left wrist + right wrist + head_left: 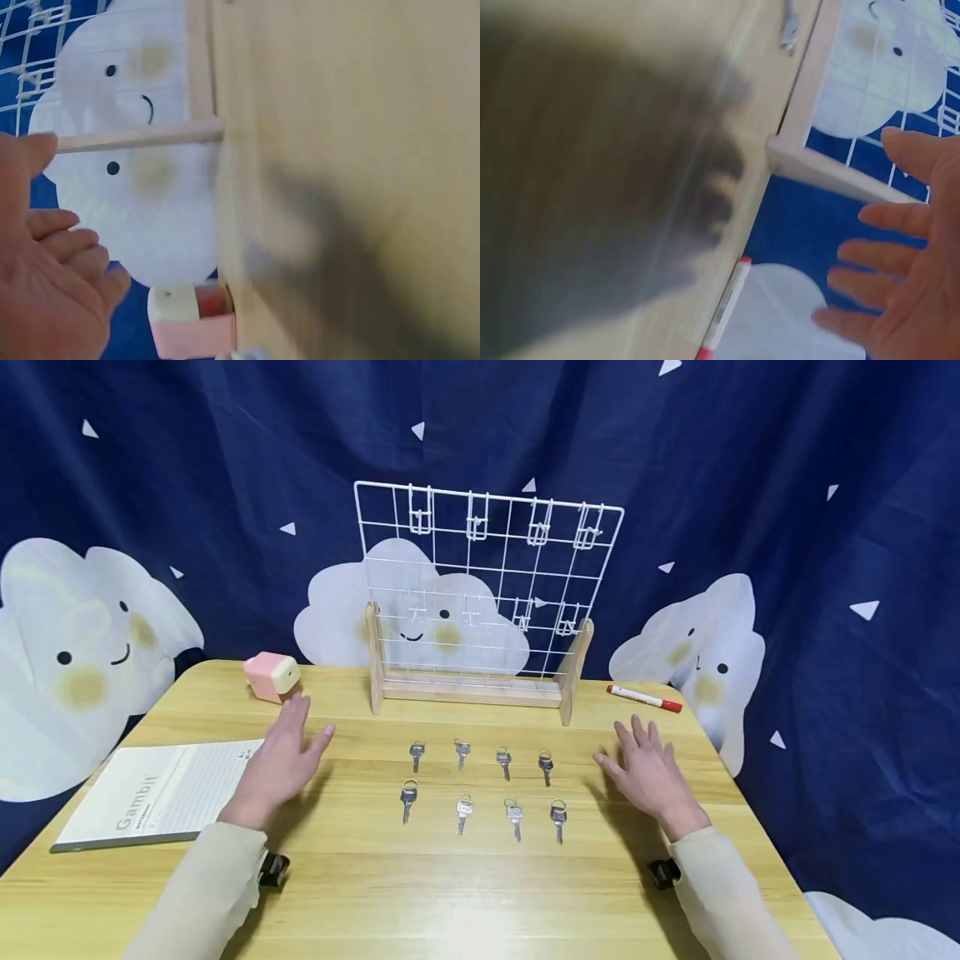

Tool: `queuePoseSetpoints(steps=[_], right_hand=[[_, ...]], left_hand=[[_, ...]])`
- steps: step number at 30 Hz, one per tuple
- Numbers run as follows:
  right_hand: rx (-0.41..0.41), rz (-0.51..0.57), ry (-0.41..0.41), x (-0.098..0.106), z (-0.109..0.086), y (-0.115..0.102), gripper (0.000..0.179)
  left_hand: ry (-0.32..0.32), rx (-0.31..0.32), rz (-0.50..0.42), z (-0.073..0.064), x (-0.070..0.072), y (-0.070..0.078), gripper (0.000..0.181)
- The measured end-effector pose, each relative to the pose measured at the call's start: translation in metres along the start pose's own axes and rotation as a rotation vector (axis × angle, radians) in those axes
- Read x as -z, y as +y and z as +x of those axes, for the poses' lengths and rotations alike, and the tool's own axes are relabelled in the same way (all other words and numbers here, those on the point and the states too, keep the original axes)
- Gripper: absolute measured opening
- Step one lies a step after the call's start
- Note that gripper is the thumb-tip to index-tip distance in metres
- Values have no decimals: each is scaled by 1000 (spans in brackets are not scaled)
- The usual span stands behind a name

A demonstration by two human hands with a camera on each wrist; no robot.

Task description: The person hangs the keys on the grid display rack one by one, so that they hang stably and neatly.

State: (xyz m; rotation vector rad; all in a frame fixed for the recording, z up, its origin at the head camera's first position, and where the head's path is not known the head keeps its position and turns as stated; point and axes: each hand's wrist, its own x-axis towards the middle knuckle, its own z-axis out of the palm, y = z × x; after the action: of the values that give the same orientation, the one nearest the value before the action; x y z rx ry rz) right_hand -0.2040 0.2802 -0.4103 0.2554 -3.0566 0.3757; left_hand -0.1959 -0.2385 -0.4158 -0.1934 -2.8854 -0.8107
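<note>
Several keys with small rings lie in two rows on the wooden table, among them a back-row key (504, 762) and a front-row key (408, 799). To their left, my left hand (279, 766) hovers over the table with fingers relaxed, holding nothing; the left wrist view shows the same hand (56, 277) with thumb spread. On the other side, my right hand (651, 774) is held above the table, fingers apart and nothing in them; in the right wrist view its fingers (881, 259) are spread. Behind the keys stands a white wire grid rack (487, 568) with several hooks, on a wooden base (472, 692).
A notebook (161, 793) lies at the left, beneath my left forearm's side. Behind it sits a pink and cream box-shaped item (272, 677). A red-and-white marker (643, 697) rests at the back right. A dark blue curtain (480, 410) hangs behind the table.
</note>
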Motion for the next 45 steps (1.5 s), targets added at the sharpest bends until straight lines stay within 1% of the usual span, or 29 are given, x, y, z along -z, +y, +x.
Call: queuePoseSetpoints(steps=[4, 9, 12, 15, 18, 20, 25, 28, 31, 35, 39, 42, 45], right_hand=[[90, 91, 51, 1, 12, -14, 62], [161, 201, 68, 2, 32, -39, 48], [201, 256, 54, 1, 43, -55, 41], [235, 331, 21, -1, 54, -73, 34], [263, 413, -26, -4, 65, -90, 30], [285, 450, -52, -8, 71, -101, 28], [326, 507, -132, -21, 84, -128, 29], [333, 522, -174, -28, 91, -144, 31], [368, 508, -198, -35, 97, -158, 31], [412, 441, -221, -42, 104, -174, 30], [440, 379, -258, -52, 110, -191, 30], [456, 372, -283, -61, 114, -203, 31], [450, 379, -290, -69, 116, -210, 31]], left_hand=[[66, 27, -261, 16, 8, 11, 74], [168, 35, -512, 39, 8, 25, 66], [234, 36, -614, 53, 8, 33, 59], [283, 31, -682, 67, 7, 38, 57], [309, 32, -711, 80, 7, 42, 58], [315, 46, -709, 88, 8, 44, 60], [330, 67, -705, 105, 10, 45, 64], [319, 77, -704, 113, 12, 46, 65], [296, 81, -701, 120, 15, 48, 65], [263, 61, -696, 130, 19, 49, 63], [218, 67, -662, 139, 20, 48, 63], [199, 77, -647, 144, 18, 47, 62], [202, 79, -644, 148, 16, 46, 59]])
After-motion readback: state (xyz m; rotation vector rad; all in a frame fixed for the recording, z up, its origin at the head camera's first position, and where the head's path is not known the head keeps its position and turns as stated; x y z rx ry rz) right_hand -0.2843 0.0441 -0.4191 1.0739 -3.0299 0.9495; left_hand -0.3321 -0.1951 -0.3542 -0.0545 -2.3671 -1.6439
